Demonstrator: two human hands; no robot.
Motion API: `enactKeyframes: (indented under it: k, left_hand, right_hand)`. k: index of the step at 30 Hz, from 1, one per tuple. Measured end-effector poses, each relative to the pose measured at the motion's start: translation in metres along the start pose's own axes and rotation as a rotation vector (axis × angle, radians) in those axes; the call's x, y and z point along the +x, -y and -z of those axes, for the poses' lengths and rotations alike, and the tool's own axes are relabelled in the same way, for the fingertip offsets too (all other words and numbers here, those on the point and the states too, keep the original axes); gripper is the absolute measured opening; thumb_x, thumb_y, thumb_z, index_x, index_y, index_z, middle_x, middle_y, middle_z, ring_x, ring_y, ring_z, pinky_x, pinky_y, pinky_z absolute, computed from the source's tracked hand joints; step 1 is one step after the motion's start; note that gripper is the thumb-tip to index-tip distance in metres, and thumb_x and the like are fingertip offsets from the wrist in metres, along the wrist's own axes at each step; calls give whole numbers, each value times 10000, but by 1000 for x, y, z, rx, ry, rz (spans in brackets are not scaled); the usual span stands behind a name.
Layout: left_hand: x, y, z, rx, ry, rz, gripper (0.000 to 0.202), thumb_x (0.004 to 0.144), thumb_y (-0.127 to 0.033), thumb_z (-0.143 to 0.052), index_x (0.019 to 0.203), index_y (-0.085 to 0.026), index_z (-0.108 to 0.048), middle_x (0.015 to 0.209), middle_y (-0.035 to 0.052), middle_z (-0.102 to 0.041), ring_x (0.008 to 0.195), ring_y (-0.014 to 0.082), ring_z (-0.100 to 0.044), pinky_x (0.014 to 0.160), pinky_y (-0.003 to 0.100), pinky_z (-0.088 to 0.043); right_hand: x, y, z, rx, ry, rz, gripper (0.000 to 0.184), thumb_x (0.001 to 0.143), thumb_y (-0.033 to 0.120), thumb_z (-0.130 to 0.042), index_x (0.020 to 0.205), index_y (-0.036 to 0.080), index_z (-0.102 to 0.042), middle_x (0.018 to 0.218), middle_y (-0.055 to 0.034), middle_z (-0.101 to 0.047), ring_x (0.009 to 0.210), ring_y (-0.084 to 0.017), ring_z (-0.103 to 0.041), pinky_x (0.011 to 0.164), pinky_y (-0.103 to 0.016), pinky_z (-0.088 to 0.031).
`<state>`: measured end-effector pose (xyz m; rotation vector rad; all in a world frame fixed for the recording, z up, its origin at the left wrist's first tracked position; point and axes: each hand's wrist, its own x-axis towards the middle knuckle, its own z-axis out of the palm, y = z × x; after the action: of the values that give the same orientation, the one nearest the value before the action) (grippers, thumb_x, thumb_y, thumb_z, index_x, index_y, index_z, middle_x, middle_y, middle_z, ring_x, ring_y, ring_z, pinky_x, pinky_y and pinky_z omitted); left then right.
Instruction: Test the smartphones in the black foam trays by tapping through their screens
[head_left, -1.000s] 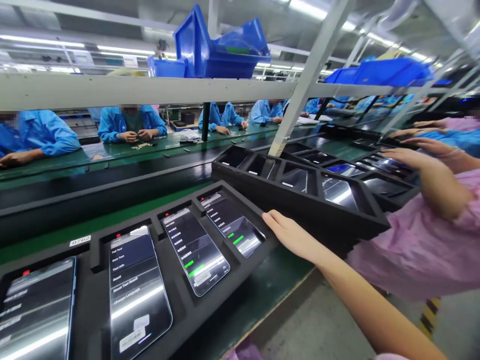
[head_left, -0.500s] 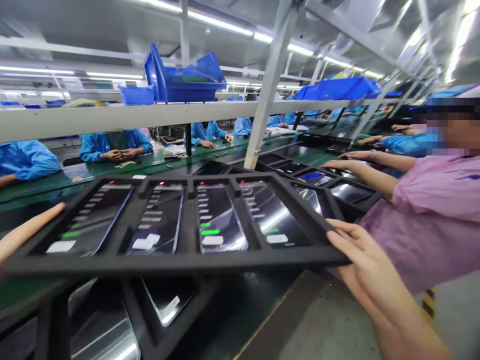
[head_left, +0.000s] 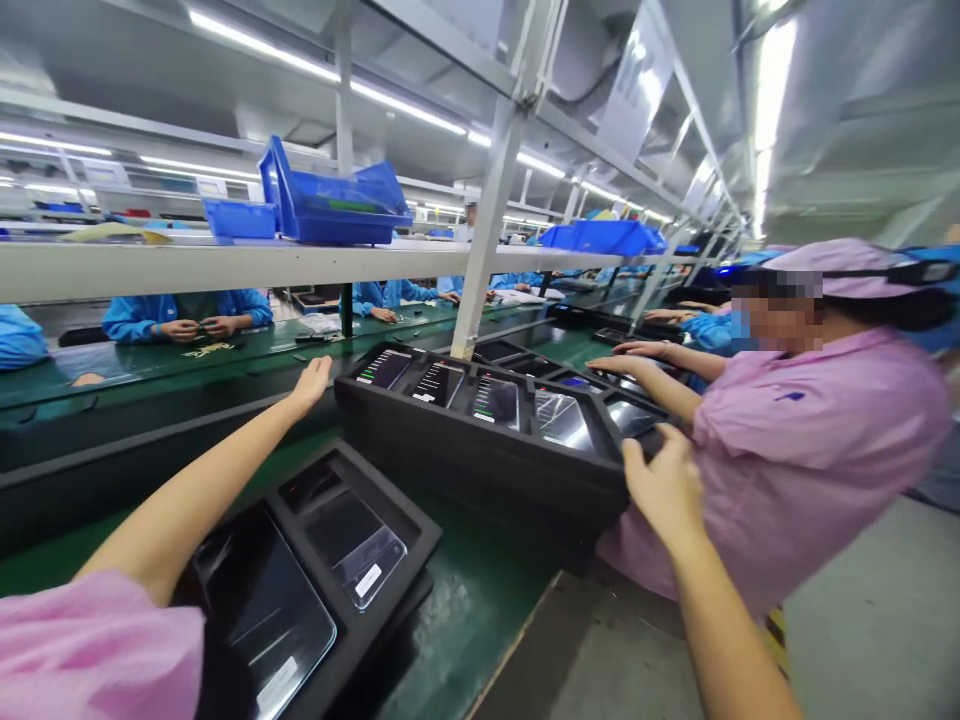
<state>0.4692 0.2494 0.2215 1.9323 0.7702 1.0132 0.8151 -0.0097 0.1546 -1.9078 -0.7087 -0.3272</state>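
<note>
- Black foam phone tray (head_left: 450, 425) lies mid-scene over the green work surface (head_left: 465, 600), between the person's two hands. Its dark wall looks tall, so it may top a stack; separate layers cannot be told.
- Its long axis runs aslant, from the far left end to the near right end, with four smartphones (head_left: 562, 420) side by side along it, screens up.
- At the far left end, the left hand (head_left: 309, 388) has its fingers stretched out and close together, the tips just beside the tray's corner. From these fingers the tray lies to the right and nearer; contact or grip cannot be told.
- At the near right end, the right hand (head_left: 671, 490) is spread wide, thumb well apart from the fingers, with nothing seen held. The tray lies left of the thumb; blur hides whether they touch.
- Each hand is close to its own end of the long axis, so neither is plainly nearer.
- On the near left, a second foam tray (head_left: 421, 528) sits partly under the left forearm, two phones showing in it.
- Just beyond the long tray stands a white post (head_left: 480, 260); to the right, a co-worker's hand (head_left: 622, 365) is over farther trays.
</note>
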Motion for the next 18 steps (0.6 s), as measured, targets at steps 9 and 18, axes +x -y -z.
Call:
enactKeyframes:
  k: [9,18]
  left_hand:
    - [-210,7,119,621,229,197,246,852,-421,-490,953,-271,-657,1044,-4,-634,1000,206,-574,943,332,-426]
    - [-371,9,140,1018,244,168,321,910,-328,-416,1206,-318,-539,1211,3,-613,1150,201,-514,972,349,-396]
  right_hand:
    - [-127,107,-79,161,617,666,397,893,456,-353,1133,207,-547,1122,-100,-638,1047,-235,-596,918,-424,-467]
    - [-188,150,-141,-390,868,807,519,856,398,-432,1225,39,-491,1044,-219,-627,976,-347,-592,761,-455,-484]
